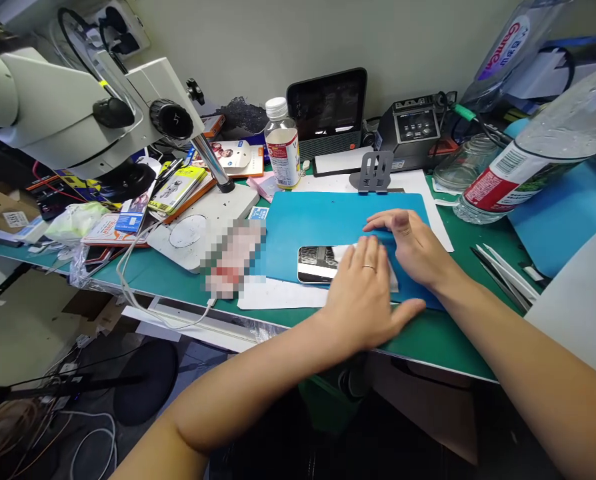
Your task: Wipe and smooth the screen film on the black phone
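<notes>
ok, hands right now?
Left hand: open, flat over a white wipe on the phone.
Right hand: open, fingers curved, nothing visible held.

Green workbench (428, 343), white paper (278, 295) under a blue mat (323, 217), microscope base (195, 233), large bottle (493, 187) at right

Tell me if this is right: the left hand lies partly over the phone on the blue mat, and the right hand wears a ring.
Not quite: the ring is on the left hand, not the right hand, as the head view shows. The left hand does lie partly over the phone on the blue mat.
</notes>
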Demonstrator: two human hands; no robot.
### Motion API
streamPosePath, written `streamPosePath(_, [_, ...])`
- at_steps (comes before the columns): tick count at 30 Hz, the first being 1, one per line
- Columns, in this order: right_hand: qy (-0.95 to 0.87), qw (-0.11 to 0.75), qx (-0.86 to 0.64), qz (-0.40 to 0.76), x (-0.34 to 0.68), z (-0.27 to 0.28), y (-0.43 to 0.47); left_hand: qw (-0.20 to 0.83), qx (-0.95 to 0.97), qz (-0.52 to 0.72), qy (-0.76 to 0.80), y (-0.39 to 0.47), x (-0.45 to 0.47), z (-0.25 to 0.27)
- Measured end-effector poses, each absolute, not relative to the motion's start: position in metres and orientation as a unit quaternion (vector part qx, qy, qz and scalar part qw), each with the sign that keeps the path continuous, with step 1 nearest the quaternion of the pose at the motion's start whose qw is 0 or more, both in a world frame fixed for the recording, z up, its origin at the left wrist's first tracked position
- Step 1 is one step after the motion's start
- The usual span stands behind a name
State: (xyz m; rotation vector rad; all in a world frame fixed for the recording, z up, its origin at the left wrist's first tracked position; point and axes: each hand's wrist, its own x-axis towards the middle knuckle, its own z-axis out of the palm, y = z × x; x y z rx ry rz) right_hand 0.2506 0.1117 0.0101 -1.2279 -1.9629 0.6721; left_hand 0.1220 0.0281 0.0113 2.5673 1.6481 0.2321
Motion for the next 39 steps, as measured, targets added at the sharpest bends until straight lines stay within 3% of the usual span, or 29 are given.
streamPosePath(6, [-0.760,0.360,-0.475,0.258,0.252,0.011,0.110,0.045,0.868,0.078,0.488,0.016,0.109,0.010])
streamPosePath(14, [-0.756,0.361,-0.468,0.280,0.253,0.008,0.110,0.041,0.827,0.057,0.559,0.016,0.045,0.006])
streamPosePath(25, [-0.767,0.357,-0.464,0.262,0.255,0.011,0.113,0.047,0.844,0.090,0.527,0.040,0.112,0.009])
streamPosePath(39, [-0.764,0.350,-0.463,0.281,0.257,0.008,0.113,0.051,0.824,0.064,0.561,0.002,0.039,0.006])
